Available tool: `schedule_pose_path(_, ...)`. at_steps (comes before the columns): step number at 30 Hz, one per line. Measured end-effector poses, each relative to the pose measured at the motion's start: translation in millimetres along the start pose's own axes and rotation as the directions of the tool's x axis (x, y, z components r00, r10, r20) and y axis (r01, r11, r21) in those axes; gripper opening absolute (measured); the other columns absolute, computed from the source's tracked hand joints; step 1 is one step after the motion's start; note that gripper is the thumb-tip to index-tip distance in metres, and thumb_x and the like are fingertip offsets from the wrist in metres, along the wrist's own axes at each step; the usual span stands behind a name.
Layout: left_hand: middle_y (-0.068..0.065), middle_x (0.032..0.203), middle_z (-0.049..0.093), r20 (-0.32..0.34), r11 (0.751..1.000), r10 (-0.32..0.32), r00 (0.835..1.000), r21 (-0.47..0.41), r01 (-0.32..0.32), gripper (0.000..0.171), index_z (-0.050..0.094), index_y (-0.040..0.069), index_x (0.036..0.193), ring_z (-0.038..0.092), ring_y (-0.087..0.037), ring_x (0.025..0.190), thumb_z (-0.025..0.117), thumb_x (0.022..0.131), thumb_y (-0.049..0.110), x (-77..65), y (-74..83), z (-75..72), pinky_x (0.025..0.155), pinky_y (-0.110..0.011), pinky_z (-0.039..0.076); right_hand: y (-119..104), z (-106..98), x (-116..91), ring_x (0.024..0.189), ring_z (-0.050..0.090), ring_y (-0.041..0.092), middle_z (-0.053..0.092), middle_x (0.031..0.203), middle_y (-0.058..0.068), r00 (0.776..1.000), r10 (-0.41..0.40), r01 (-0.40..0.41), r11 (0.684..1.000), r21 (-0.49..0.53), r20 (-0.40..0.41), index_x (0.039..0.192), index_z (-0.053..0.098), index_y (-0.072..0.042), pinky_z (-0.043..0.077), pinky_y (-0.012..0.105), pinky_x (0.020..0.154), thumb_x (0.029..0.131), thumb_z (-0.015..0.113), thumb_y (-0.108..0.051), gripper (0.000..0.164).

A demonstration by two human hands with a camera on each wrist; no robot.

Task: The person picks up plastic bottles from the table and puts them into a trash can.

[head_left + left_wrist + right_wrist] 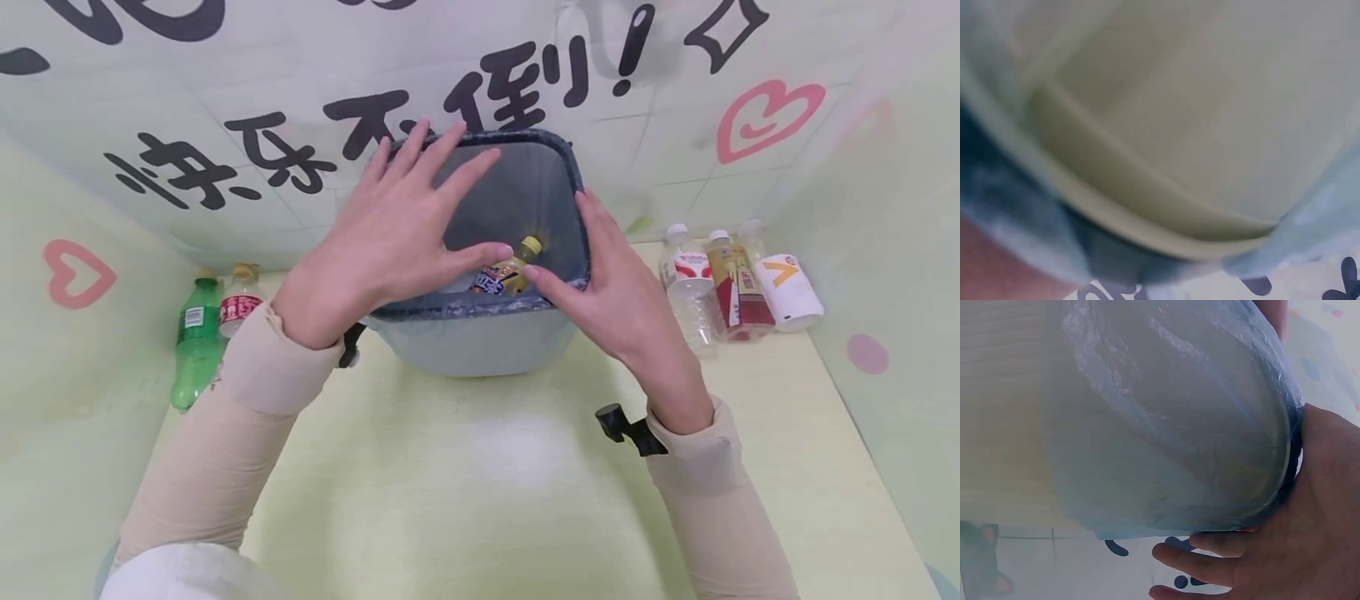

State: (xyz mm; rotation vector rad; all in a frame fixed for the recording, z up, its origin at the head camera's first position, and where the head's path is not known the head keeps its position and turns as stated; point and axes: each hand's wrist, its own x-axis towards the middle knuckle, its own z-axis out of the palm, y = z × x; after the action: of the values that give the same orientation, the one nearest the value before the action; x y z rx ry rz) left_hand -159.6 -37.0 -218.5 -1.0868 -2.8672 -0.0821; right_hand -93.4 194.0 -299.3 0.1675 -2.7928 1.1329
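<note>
A pale trash bin [472, 346] lined with a translucent bluish plastic bag [1166, 419] stands against the back wall. The bag is folded outward over the rim, and a drink bottle [498, 277] with a yellow cap lies inside. Over the bin's left side is my left hand [397, 225], fingers spread and thumb reaching across the opening. My right hand [618, 287] rests along the right rim, fingers straight on the outside and thumb pointing inward over the edge. The left wrist view shows the bin's pale rim and bag film close up, blurred.
At the left wall stand a green bottle [197, 342] and a red-labelled bottle [240, 302]. On the right are a clear bottle [688, 287], a bottle with a brown and red label [738, 292] and a white cup [789, 292]. Walls border the pale table [465, 492].
</note>
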Motion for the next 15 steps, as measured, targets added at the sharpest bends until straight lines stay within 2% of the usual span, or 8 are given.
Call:
schedule_pose_path(7,-0.007,0.166,0.007,-0.005,0.998,-0.053,0.999,-0.027,0.053,0.088,0.021,0.028,0.160,-0.001,-0.034,0.151,0.046,0.089,0.074,-12.7,-12.1,-1.1,0.119,-0.056,0.000,-3,1,-1,0.146,0.029,0.024,0.020,0.164,-0.003,1.000,-0.005,0.005,1.000,0.015,-0.008,0.160,0.016,-0.019,0.030,0.055,0.113,0.090,0.061,-0.059,0.093)
schedule_pose_path(15,-0.005,0.166,0.009,-0.017,0.989,-0.129,0.992,-0.069,0.127,0.087,0.021,0.028,0.160,-0.001,-0.032,0.152,0.049,0.090,0.072,-28.4,-29.2,-2.6,0.120,-0.053,0.002,-4,0,0,0.146,0.028,0.025,0.020,0.164,-0.002,1.000,-0.001,0.001,1.000,0.014,-0.008,0.161,0.015,-0.019,0.028,0.054,0.114,0.091,0.061,-0.058,0.092)
